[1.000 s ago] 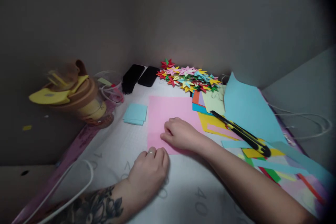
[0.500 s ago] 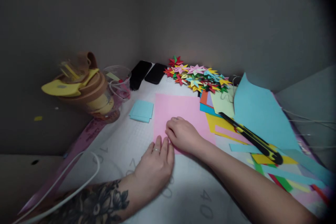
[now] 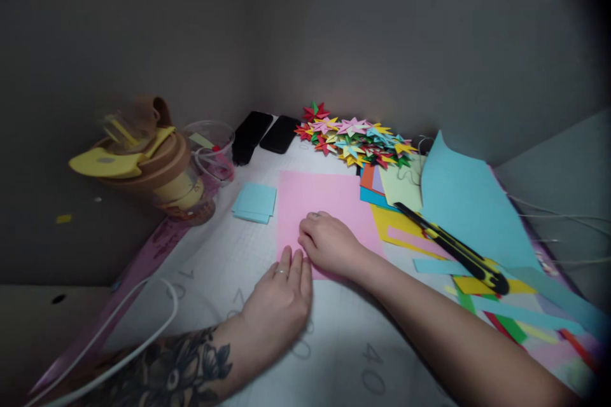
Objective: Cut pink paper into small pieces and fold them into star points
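Observation:
A square sheet of pink paper (image 3: 315, 197) lies flat in front of me. My left hand (image 3: 281, 296) rests at its near left edge, a ring on one finger and the fingers stretched out flat, tips on the paper. Touching it on the right, my right hand (image 3: 329, 243) is curled closed on the near part of the sheet. Its fingertips are tucked out of sight. Both hands cover part of the paper's near edge. Just left of the sheet sits a small stack of light blue paper squares (image 3: 255, 201).
Folded paper stars (image 3: 353, 140) pile up at the back. A box cutter (image 3: 453, 248) lies right, over coloured paper strips (image 3: 520, 311) beside a large blue sheet (image 3: 477, 203). Left stand a lidded cup (image 3: 176, 191) and a clear plastic cup (image 3: 224, 133). A white cable (image 3: 174, 305) crosses front left.
The whole view has shifted slightly, so things appear a little further left. Both hands keep practically the same place on the pink paper.

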{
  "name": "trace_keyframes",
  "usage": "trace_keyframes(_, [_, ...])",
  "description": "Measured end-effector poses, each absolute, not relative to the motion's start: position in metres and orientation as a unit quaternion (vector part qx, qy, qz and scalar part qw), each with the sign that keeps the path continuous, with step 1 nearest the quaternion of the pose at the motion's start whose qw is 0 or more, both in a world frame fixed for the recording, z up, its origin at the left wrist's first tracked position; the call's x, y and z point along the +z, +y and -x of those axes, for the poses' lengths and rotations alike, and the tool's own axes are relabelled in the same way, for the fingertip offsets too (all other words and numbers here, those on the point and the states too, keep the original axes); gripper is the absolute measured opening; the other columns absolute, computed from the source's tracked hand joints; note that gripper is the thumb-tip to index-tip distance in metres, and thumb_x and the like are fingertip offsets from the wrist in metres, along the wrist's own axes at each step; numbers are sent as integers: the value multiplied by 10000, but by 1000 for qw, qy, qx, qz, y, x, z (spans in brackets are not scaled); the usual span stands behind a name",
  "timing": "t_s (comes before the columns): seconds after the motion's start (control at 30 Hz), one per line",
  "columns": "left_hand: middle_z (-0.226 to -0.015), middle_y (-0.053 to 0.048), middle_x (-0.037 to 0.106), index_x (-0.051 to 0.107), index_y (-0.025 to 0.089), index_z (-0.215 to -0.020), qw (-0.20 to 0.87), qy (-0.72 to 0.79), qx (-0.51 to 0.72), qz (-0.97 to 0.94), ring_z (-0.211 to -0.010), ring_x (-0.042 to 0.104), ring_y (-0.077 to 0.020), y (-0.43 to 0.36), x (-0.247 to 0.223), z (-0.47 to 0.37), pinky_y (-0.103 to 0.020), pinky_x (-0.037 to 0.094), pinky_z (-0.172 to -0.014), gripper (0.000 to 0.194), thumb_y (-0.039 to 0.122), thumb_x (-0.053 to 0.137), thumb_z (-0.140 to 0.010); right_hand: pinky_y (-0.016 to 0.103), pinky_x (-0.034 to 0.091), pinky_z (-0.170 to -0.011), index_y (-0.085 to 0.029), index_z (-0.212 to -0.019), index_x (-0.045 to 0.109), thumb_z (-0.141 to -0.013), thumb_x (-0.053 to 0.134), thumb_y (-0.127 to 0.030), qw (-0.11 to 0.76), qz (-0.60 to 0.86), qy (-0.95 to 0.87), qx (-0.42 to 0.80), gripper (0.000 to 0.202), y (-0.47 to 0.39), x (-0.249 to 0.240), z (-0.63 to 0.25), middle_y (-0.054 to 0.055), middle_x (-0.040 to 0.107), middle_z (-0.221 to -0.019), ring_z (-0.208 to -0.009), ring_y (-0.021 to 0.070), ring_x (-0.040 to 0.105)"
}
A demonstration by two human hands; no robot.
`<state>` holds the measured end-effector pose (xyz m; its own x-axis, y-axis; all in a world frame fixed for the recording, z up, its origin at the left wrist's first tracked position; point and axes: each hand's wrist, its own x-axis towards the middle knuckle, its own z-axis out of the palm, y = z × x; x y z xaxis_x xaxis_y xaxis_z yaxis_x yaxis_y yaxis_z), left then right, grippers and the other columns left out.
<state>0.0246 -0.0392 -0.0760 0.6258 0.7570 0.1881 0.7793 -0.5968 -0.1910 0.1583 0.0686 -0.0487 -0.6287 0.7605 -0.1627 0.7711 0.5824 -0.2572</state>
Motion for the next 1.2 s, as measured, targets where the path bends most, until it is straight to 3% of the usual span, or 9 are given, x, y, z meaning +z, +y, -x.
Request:
trace_keyframes(0.37, [-1231,-278,584,555,-36,-1229,100,-429,-12,897,-1138,579,-367,-38,-77,-24,-410,555,-833,418,58,418,-845,322,403,-733,-160,-790,626,-869,461,-204,-11,-430,886,-171,188,69,-52,-158,80,637,-848,-839,212,546])
trace_keyframes(0.5, [-1273,-280,551,530,-56,-1253,65,-423,45,903,-1207,525,-349,-36,-71,-25,-423,486,-974,413,125,432,-896,309,436,-796,-148,-948,606,-860,478,-143,-126,-415,864,-255,156,74,-44,-175,73,642,-928,-892,186,558])
trace_keyframes(0.6, [-1315,-302,500,502,-77,-1273,27,-418,70,905,-1261,461,-365,-37,-65,-26,-450,436,-1029,478,254,441,-934,352,449,-840,-146,-1038,586,-882,445,-135,-233,-395,857,-235,211,62,-34,-196,88,635,-962,-934,197,550])
trace_keyframes(0.67, [-1360,-302,449,455,-64,-1321,-6,-434,78,897,-1292,412,-381,-37,-61,-27,-463,430,-1030,559,324,479,-920,382,460,-839,-156,-998,602,-889,436,-146,-248,-367,872,-208,198,41,-34,-207,90,633,-930,-926,212,541])
trace_keyframes(0.8, [-1447,-251,362,273,25,-1446,-76,-480,68,872,-1328,373,-347,-34,-54,-26,-416,472,-990,691,293,542,-868,422,466,-916,-107,-1102,595,-879,477,-180,-202,-339,902,-177,263,-12,-55,-212,141,619,-1077,-1040,246,520])
trace_keyframes(0.9, [-1462,-249,342,154,36,-1474,-104,-484,41,868,-1337,375,-304,-29,-50,-22,-370,481,-977,771,196,538,-824,492,345,-1070,-50,-1273,511,-895,509,-304,-136,-377,905,-142,456,-33,-70,-204,194,525,-1303,-1282,315,376])
trace_keyframes(1.0, [-1449,-264,355,89,8,-1470,-130,-488,35,862,-1328,393,-299,-25,-47,-18,-343,481,-970,856,156,556,-768,517,203,-1144,-60,-1398,395,-908,464,-475,-58,-388,905,-165,645,-34,-69,-192,191,380,-1461,-1404,338,197])
trace_keyframes(1.1, [-1445,-268,358,74,0,-1469,-141,-493,36,858,-1319,406,-303,-23,-46,-16,-336,488,-958,900,165,579,-742,551,125,-1152,-83,-1483,227,-881,429,-593,-5,-380,902,-205,814,-30,-60,-183,176,199,-1548,-1439,340,64])
trace_keyframes(1.2, [-1428,-269,387,181,21,-1461,-123,-481,53,866,-1325,390,-326,-23,-46,-18,-383,470,-982,854,202,613,-748,583,88,-1145,-92,-1496,185,-882,401,-612,22,-398,892,-216,833,-30,-56,-188,154,125,-1560,-1443,336,2])
